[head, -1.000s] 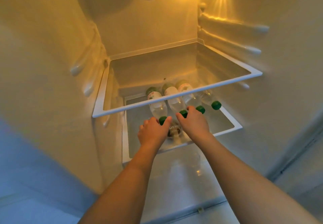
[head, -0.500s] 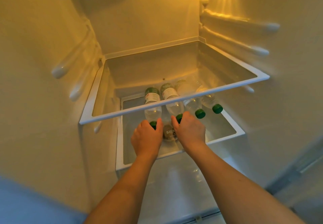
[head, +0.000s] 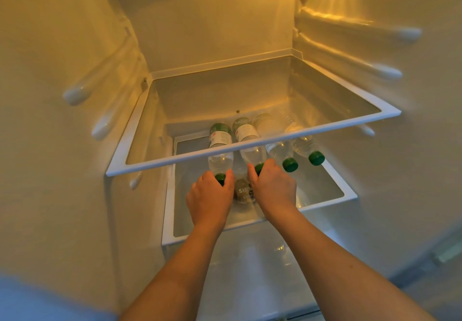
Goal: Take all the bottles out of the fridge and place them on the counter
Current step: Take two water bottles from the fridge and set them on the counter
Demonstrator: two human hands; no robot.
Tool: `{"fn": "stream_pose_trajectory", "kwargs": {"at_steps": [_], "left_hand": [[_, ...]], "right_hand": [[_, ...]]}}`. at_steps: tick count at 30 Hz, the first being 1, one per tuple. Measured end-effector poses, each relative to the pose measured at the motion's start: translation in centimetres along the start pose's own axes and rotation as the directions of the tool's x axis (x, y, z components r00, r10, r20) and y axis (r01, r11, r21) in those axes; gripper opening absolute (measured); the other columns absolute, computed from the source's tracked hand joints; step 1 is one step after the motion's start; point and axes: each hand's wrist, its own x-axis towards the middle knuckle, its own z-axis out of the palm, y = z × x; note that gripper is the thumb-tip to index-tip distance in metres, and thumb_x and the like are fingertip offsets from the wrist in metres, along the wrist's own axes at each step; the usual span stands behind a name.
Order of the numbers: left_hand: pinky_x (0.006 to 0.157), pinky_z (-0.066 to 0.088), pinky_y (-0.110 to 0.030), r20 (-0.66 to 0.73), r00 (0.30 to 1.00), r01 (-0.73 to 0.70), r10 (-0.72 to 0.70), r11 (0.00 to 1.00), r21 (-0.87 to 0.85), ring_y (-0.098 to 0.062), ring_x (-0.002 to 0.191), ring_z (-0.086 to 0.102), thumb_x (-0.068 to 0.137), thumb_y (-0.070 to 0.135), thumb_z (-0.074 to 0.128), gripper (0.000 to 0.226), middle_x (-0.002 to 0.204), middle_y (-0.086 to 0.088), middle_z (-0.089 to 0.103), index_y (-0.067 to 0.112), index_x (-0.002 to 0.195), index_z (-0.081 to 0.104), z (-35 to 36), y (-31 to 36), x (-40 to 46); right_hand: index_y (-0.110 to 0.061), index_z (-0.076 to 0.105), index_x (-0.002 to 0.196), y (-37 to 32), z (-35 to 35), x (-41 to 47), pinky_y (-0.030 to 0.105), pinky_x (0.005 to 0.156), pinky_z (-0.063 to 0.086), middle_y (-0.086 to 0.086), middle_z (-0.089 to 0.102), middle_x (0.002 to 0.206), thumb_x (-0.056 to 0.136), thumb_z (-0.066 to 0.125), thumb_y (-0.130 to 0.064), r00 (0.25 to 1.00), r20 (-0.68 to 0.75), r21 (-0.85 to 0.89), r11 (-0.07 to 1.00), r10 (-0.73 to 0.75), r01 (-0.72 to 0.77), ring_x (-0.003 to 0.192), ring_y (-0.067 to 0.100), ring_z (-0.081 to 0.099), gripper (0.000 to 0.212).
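Lying on the fridge's lower glass shelf (head: 347, 194): 4 bottles (head: 277, 151).

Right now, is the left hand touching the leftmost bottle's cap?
Touching. The head view shows the left hand with thumb and fingers wrapped around the leftmost bottle at its green cap.

Pretty warm yellow cast overall, coming from somewhere up top right, streaking down the right wall (head: 350, 8). Cooler and bluish toward the bottom edge. Soft glare on the glass shelf (head: 250, 95). Heavy wide-angle bending at the sides, corners smeared and out of focus.
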Motion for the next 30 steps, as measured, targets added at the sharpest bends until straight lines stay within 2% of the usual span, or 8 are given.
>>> {"fn": "stream_pose_trajectory", "kwargs": {"at_steps": [7, 14, 19, 21, 23, 25, 27, 30], "left_hand": [[0.067, 0.056, -0.037, -0.031, 1.0, -0.003, 0.004, 1.0, 0.004, -0.013, 0.069, 0.057, 0.089, 0.066, 0.039, 0.045, 0.074, 0.007, 0.056, 0.024, 0.085, 0.057, 0.6, -0.3, 0.2], [0.069, 0.053, -0.038, -0.014, 1.0, -0.005, 0.005, 1.0, -0.015, -0.018, 0.072, 0.056, 0.089, 0.063, 0.039, 0.046, 0.075, 0.004, 0.056, 0.021, 0.083, 0.057, 0.4, -0.4, 0.5], [0.068, 0.04, -0.034, 0.087, 0.996, 0.036, -0.033, 0.999, -0.04, -0.023, 0.079, 0.05, 0.093, 0.057, 0.039, 0.046, 0.084, -0.002, 0.055, 0.014, 0.087, 0.055, -1.8, 0.1, -0.8], [0.067, 0.041, -0.034, 0.148, 0.984, 0.122, -0.097, 0.979, -0.164, -0.024, 0.077, 0.054, 0.094, 0.055, 0.039, 0.047, 0.083, -0.004, 0.059, 0.013, 0.086, 0.059, -3.4, 0.6, -2.5], [0.065, 0.041, -0.035, 0.237, 0.953, 0.281, -0.19, 0.848, -0.45, -0.022, 0.073, 0.055, 0.094, 0.05, 0.041, 0.045, 0.082, -0.007, 0.062, 0.012, 0.082, 0.061, -4.9, 1.3, -4.2], [0.067, 0.042, -0.035, 0.362, 0.888, 0.459, -0.284, 0.597, -0.657, -0.02, 0.074, 0.053, 0.093, 0.046, 0.045, 0.04, 0.085, -0.007, 0.063, 0.01, 0.089, 0.061, -6.6, 2.0, -5.9], [0.069, 0.043, -0.032, 0.434, 0.84, 0.542, -0.326, 0.46, -0.703, -0.019, 0.075, 0.052, 0.093, 0.045, 0.047, 0.039, 0.086, -0.007, 0.062, 0.009, 0.094, 0.06, -8.2, 2.0, -7.5], [0.06, 0.042, -0.029, 0.457, 0.815, 0.574, -0.356, 0.389, -0.721, -0.017, 0.068, 0.049, 0.092, 0.044, 0.05, 0.038, 0.078, -0.005, 0.06, 0.008, 0.094, 0.061, -10.8, 0.7, -10.2]], "right_hand": [[-0.017, 0.051, 0.095, 0.3, 0.4, 0.2, 0.03, 0.062, 0.046, -0.002, 0.059, 0.078, 0.097, 0.036, -0.055, 1.0, -0.02, 0.021, 1.0, 0.012, -0.012, 0.068, 0.017, 0.055, 0.041], [-0.014, 0.053, 0.087, 0.5, -0.2, 0.0, 0.031, 0.062, 0.038, 0.002, 0.057, 0.076, 0.097, 0.034, -0.055, 0.999, -0.003, 0.137, 0.989, 0.055, -0.054, 0.07, 0.023, 0.053, 0.046], [-0.01, 0.057, 0.078, 0.8, -2.1, -2.8, 0.035, 0.065, 0.046, 0.006, 0.062, 0.077, 0.091, 0.028, -0.063, 0.981, 0.065, 0.404, 0.894, 0.184, -0.194, 0.074, 0.026, 0.059, 0.062], [-0.014, 0.059, 0.081, 0.6, -3.2, -4.5, 0.042, 0.071, 0.053, 0.006, 0.066, 0.08, 0.082, 0.023, -0.071, 0.963, 0.09, 0.513, 0.818, 0.252, -0.262, 0.076, 0.025, 0.064, 0.067], [-0.016, 0.059, 0.082, 0.1, -4.4, -6.0, 0.047, 0.074, 0.055, 0.006, 0.068, 0.082, 0.079, 0.023, -0.072, 0.943, 0.111, 0.568, 0.758, 0.314, -0.319, 0.077, 0.026, 0.066, 0.067], [-0.017, 0.058, 0.081, -0.3, -5.7, -7.5, 0.049, 0.073, 0.056, 0.007, 0.068, 0.082, 0.079, 0.026, -0.071, 0.926, 0.122, 0.61, 0.71, 0.356, -0.353, 0.078, 0.027, 0.066, 0.062], [-0.018, 0.058, 0.079, -0.5, -7.3, -9.2, 0.049, 0.071, 0.057, 0.005, 0.069, 0.075, 0.08, 0.029, -0.067, 0.912, 0.133, 0.643, 0.666, 0.389, -0.378, 0.075, 0.026, 0.067, 0.056], [-0.014, 0.063, 0.084, -0.5, -9.0, -12.5, 0.045, 0.07, 0.056, 0.006, 0.07, 0.073, 0.081, 0.027, -0.066, 0.908, 0.12, 0.635, 0.673, 0.401, -0.381, 0.074, 0.026, 0.066, 0.063]]}}
